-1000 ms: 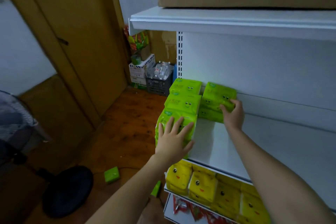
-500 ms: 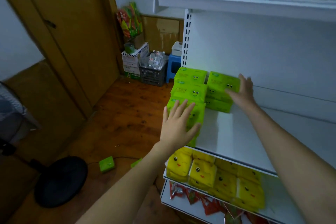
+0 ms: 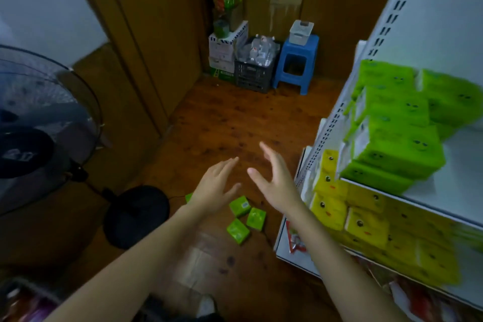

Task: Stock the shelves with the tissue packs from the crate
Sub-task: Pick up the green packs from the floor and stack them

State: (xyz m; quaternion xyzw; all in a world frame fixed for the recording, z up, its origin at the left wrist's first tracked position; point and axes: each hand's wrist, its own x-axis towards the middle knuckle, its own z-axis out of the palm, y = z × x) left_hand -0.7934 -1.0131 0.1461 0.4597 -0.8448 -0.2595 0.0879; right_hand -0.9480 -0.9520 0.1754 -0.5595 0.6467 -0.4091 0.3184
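Note:
Green tissue packs (image 3: pixel 397 125) are stacked at the left end of the white shelf (image 3: pixel 457 180) on the right. Yellow tissue packs (image 3: pixel 363 222) fill the shelf below. Several loose green packs (image 3: pixel 247 219) lie on the wooden floor. My left hand (image 3: pixel 215 188) and my right hand (image 3: pixel 277 180) hover side by side above the floor, palms facing each other, fingers spread, both holding nothing. The loose packs lie just below and between my wrists. No crate holding tissue packs is in view.
A standing fan (image 3: pixel 39 117) with a round black base (image 3: pixel 136 214) stands at the left. A wooden door (image 3: pixel 146 34) is behind it. In the far corner are a dark crate of bottles (image 3: pixel 252 70), a blue stool (image 3: pixel 296 63) and white boxes (image 3: pixel 226 47).
Both hands have left the green packs on the shelf and come down to the left over the floor. The view has swung down and left, showing loose packs on the floor.

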